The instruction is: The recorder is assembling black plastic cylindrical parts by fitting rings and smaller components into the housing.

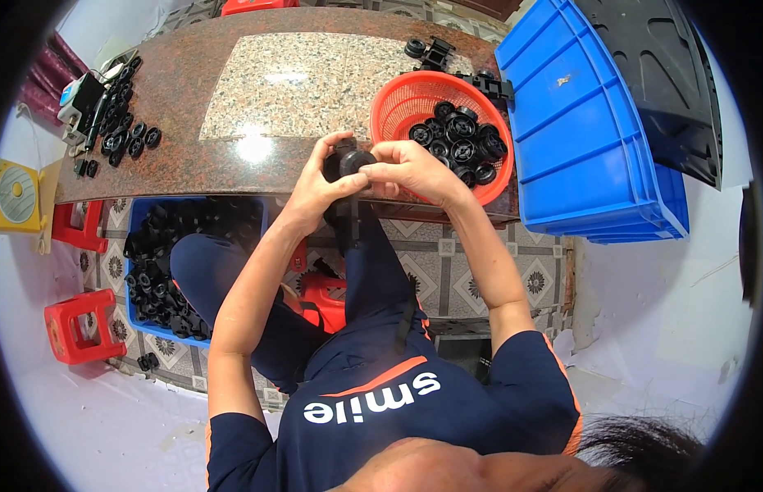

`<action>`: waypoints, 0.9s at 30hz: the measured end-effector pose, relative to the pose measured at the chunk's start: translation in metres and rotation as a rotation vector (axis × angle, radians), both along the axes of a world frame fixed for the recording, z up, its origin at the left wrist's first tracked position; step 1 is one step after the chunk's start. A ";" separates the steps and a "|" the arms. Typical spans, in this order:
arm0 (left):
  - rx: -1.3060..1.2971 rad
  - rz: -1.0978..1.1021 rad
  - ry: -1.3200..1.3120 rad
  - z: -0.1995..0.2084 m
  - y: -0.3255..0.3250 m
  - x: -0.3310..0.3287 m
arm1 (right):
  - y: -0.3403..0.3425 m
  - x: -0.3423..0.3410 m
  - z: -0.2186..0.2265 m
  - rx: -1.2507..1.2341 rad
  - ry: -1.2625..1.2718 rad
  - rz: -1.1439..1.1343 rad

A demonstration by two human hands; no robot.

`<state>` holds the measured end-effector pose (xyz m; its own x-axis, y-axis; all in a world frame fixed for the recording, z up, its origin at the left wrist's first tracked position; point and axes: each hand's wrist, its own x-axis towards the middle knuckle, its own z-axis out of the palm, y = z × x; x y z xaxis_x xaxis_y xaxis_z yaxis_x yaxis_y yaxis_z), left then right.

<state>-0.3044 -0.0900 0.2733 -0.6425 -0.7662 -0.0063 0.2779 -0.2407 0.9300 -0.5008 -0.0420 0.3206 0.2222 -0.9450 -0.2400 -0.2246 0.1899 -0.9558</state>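
My left hand [320, 190] is closed around a long black plastic part [342, 210], held just over the near edge of the table. At the upper end of that part shows a round black wheel [354, 161]. My right hand [414, 172] pinches the wheel between thumb and fingers, its wrist passing in front of the red basket's near side. Inside the red plastic basket [389, 105] lie several black wheels [463, 151]. How the wheel joins the part is hidden by my fingers.
Black assemblies with wheels [435, 54] lie behind the basket. Blue crates [574, 123] stand at the right. Loose black wheels [123, 135] lie at the table's left end. Under the table is a blue bin [135, 307] of black parts, beside a red stool [84, 326].
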 end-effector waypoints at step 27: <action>0.156 0.428 -0.018 -0.004 -0.015 0.001 | -0.056 -0.068 -0.051 -0.202 1.282 -0.332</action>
<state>-0.3034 -0.1051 0.2689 -0.2672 -0.9518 -0.1508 0.3670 -0.2452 0.8973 -0.5685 -0.0979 0.2694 -0.2983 -0.9534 0.0449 -0.9487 0.2910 -0.1240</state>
